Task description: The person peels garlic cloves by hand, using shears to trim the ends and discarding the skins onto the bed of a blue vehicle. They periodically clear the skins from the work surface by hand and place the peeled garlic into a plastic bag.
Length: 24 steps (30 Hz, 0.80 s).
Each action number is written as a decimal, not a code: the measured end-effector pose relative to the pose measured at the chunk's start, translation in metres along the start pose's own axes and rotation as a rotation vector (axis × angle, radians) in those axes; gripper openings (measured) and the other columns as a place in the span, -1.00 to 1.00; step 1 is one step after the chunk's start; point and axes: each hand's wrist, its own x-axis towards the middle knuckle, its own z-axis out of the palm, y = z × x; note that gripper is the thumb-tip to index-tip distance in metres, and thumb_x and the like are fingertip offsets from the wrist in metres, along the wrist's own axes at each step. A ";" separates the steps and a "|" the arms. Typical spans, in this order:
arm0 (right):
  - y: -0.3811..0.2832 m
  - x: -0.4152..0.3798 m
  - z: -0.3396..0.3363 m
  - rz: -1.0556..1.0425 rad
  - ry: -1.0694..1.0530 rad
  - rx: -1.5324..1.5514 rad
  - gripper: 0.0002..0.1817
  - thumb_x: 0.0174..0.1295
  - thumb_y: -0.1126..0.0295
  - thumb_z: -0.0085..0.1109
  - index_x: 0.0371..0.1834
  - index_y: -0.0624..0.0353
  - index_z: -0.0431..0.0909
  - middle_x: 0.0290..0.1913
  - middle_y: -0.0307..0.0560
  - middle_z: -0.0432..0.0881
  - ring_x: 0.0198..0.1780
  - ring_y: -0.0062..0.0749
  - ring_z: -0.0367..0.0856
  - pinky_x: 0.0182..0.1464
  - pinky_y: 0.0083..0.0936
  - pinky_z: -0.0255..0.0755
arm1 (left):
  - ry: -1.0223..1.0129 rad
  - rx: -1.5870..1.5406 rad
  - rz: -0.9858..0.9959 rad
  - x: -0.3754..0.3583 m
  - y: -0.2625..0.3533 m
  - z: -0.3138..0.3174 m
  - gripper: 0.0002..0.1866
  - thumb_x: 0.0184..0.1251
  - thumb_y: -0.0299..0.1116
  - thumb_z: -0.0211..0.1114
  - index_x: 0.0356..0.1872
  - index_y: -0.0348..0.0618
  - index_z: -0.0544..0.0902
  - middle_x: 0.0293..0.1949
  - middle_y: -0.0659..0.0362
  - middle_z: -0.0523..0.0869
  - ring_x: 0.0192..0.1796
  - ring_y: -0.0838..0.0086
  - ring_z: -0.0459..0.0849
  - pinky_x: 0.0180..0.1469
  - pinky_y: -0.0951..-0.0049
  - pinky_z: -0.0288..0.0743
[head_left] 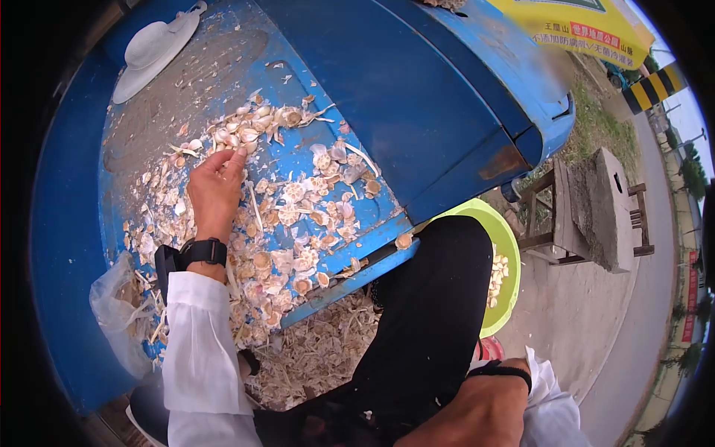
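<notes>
My left hand [217, 182], with a black watch [206, 252] on its wrist, is at the near edge of a small heap of garlic cloves [242, 130] on the blue metal surface. Its fingers are curled in, and the thumb and fingertips close on a garlic clove [251, 146] at the heap's edge. Garlic skins and root ends [294, 216] lie scattered around and under that wrist. Low in the picture, my right hand [477, 413] shows only its back, beside a dark band at the wrist; its fingers are hidden.
Beyond my knee [439, 298] stands a lime-green basin [509, 246] holding peeled cloves. A white hat [153, 52] lies at the far left, a clear plastic bag [115, 313] nearer. Skins [320, 346] cover the ground below. A wooden stool [547, 201] stands at right.
</notes>
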 end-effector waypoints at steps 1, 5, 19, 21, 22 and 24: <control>-0.006 -0.007 -0.015 -0.214 -0.026 -0.250 -0.90 0.34 0.58 0.12 -0.16 0.32 0.62 -0.27 0.04 0.66 -0.30 -0.14 0.63 -0.32 -0.41 0.50 | 0.006 0.127 0.013 -0.002 0.004 0.005 -0.62 0.27 -0.09 0.38 -0.22 -0.27 0.76 -0.45 0.03 0.76 -0.39 0.36 0.71 -0.26 0.38 0.52; -0.095 -0.095 -0.007 0.098 0.647 -0.945 -0.73 0.26 0.39 0.31 -0.07 0.31 0.55 -0.30 0.24 0.67 -0.51 -0.13 0.68 -0.46 -0.41 0.60 | 0.083 0.366 0.076 0.009 0.002 0.012 -0.76 0.24 -0.17 0.38 -0.30 -0.13 0.77 -0.50 -0.01 0.74 -0.40 0.15 0.73 -0.29 0.24 0.53; -0.082 -0.087 -0.018 0.754 1.003 -2.061 -0.85 0.07 0.68 0.28 -0.26 0.37 0.65 -0.15 0.14 0.71 -0.13 -0.12 0.70 -0.03 -0.38 0.54 | 0.059 0.090 0.127 0.008 0.009 0.014 -0.81 0.26 -0.32 0.37 -0.22 -0.23 0.71 -0.56 0.16 0.66 -0.51 0.55 0.56 -0.40 0.50 0.44; -0.078 -0.052 -0.019 0.598 0.857 -1.927 -0.82 0.04 0.69 0.31 -0.25 0.35 0.66 -0.16 0.13 0.71 -0.17 -0.13 0.72 -0.09 -0.41 0.57 | 0.001 -0.088 0.084 -0.001 0.026 0.001 -0.79 0.28 -0.31 0.36 -0.19 -0.24 0.69 -0.52 0.20 0.66 -0.51 0.57 0.55 -0.42 0.52 0.42; -0.069 -0.035 -0.025 0.570 0.818 -1.824 -0.81 0.04 0.68 0.31 -0.23 0.34 0.66 -0.15 0.13 0.71 -0.18 -0.13 0.72 -0.11 -0.42 0.58 | -0.061 -0.261 0.043 -0.008 0.032 -0.006 -0.78 0.30 -0.31 0.34 -0.17 -0.25 0.66 -0.49 0.23 0.66 -0.52 0.58 0.53 -0.43 0.54 0.40; -0.047 0.001 -0.045 0.534 0.695 -1.677 -0.74 0.07 0.66 0.33 -0.14 0.34 0.64 -0.13 0.14 0.70 -0.17 -0.17 0.74 -0.14 -0.42 0.60 | -0.071 -0.331 0.098 -0.028 0.047 -0.024 -0.75 0.37 -0.28 0.30 -0.12 -0.27 0.61 -0.42 0.28 0.65 -0.51 0.64 0.51 -0.49 0.61 0.34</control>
